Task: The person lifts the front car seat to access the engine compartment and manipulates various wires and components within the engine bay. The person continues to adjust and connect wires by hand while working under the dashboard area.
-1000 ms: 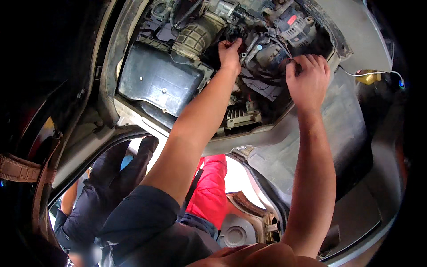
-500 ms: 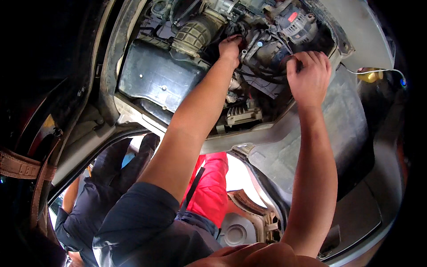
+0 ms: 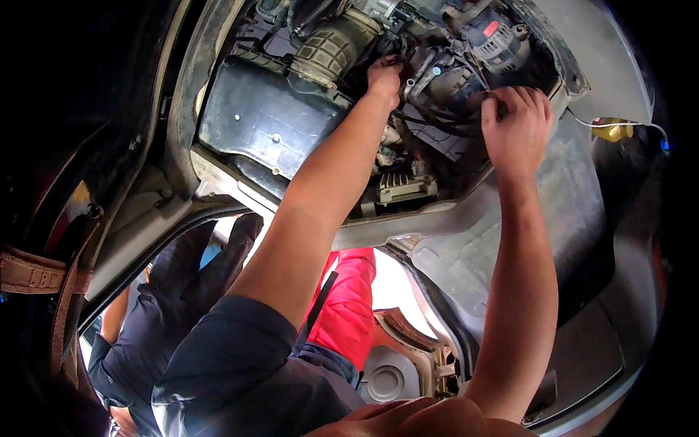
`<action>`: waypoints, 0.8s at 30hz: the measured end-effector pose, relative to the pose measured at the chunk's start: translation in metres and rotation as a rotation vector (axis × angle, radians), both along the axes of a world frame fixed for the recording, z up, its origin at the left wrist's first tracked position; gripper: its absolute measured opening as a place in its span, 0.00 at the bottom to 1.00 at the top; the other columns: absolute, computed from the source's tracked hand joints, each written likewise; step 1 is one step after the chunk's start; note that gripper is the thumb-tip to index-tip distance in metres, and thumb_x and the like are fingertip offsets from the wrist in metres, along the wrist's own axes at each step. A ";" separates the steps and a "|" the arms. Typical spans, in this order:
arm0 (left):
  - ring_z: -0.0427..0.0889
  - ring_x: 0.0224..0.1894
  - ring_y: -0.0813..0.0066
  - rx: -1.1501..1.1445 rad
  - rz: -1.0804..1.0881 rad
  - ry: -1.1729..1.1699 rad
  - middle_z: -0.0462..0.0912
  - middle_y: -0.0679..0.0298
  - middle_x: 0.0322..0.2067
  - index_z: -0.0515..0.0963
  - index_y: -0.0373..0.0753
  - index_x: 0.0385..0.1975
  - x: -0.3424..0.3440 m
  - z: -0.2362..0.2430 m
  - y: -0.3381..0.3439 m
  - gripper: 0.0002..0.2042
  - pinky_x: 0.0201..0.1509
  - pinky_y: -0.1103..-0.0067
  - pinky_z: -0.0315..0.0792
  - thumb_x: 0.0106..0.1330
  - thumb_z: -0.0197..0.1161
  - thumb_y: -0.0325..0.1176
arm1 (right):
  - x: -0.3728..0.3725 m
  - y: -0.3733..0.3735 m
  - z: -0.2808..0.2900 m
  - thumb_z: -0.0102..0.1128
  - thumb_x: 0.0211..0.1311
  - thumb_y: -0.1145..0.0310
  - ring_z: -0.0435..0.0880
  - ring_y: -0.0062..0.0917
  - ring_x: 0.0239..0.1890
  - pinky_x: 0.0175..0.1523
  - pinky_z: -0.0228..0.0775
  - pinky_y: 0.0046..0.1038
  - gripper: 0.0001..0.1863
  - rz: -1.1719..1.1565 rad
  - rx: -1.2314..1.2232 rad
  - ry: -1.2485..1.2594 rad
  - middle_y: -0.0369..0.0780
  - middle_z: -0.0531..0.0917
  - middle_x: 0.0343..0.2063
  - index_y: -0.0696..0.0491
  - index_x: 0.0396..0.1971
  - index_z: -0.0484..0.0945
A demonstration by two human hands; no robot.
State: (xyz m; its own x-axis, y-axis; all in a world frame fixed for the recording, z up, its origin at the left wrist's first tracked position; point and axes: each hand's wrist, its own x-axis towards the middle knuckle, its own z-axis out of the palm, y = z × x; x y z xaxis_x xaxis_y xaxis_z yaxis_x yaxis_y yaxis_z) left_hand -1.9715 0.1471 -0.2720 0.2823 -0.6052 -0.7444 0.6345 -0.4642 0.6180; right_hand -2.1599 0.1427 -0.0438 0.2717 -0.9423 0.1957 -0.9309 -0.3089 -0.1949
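My left hand (image 3: pixel 385 79) reaches into the engine bay between the ribbed air intake duct (image 3: pixel 333 52) and the metal pipes. Its fingers are curled round something small and dark that I cannot make out. At the bay's right edge, my right hand (image 3: pixel 518 131) is bent over beside dark hoses (image 3: pixel 444 125), its fingers curled and its thumb towards them. What lies inside its grip is hidden. Beyond it sits an alternator (image 3: pixel 502 47) with a red mark. The black airbox (image 3: pixel 273 116) lies left of my left forearm.
A finned metal module (image 3: pixel 406 188) lies low in the bay, above the frame's pale rim (image 3: pixel 397 234). A white cable (image 3: pixel 619 123) runs by a yellow part (image 3: pixel 613 132) at right. Below left is a person in dark clothes (image 3: pixel 167 313); red cloth (image 3: pixel 349 306) shows beside my sleeve.
The engine parts and both hands appear slightly further right as the view shifts. Both hands keep their curled shapes at the same parts.
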 end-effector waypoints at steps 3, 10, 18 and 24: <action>0.79 0.42 0.73 0.027 0.003 -0.028 0.82 0.65 0.42 0.77 0.41 0.46 -0.002 0.012 0.000 0.11 0.48 0.74 0.71 0.67 0.59 0.21 | 0.000 0.001 0.001 0.60 0.53 0.66 0.80 0.35 0.46 0.62 0.64 0.36 0.08 0.006 -0.006 0.010 0.39 0.85 0.32 0.53 0.26 0.84; 0.81 0.41 0.71 -0.006 0.038 0.028 0.80 0.63 0.42 0.73 0.41 0.47 0.000 0.014 0.000 0.12 0.47 0.74 0.73 0.67 0.56 0.19 | 0.002 0.000 0.003 0.60 0.53 0.66 0.80 0.36 0.45 0.62 0.64 0.36 0.08 0.003 -0.008 0.022 0.39 0.85 0.31 0.53 0.26 0.84; 0.84 0.39 0.64 -0.023 0.104 0.173 0.80 0.56 0.40 0.67 0.39 0.52 -0.003 0.014 0.000 0.15 0.43 0.71 0.77 0.67 0.56 0.19 | 0.001 0.000 0.003 0.60 0.53 0.66 0.80 0.36 0.45 0.62 0.64 0.36 0.07 0.004 -0.006 0.020 0.39 0.85 0.31 0.53 0.26 0.84; 0.83 0.37 0.65 -0.075 0.111 0.236 0.81 0.57 0.38 0.67 0.37 0.51 -0.002 0.021 0.002 0.18 0.42 0.72 0.77 0.64 0.63 0.20 | 0.001 0.001 0.002 0.61 0.53 0.66 0.80 0.36 0.45 0.62 0.64 0.36 0.08 0.010 -0.014 0.005 0.39 0.84 0.30 0.53 0.25 0.84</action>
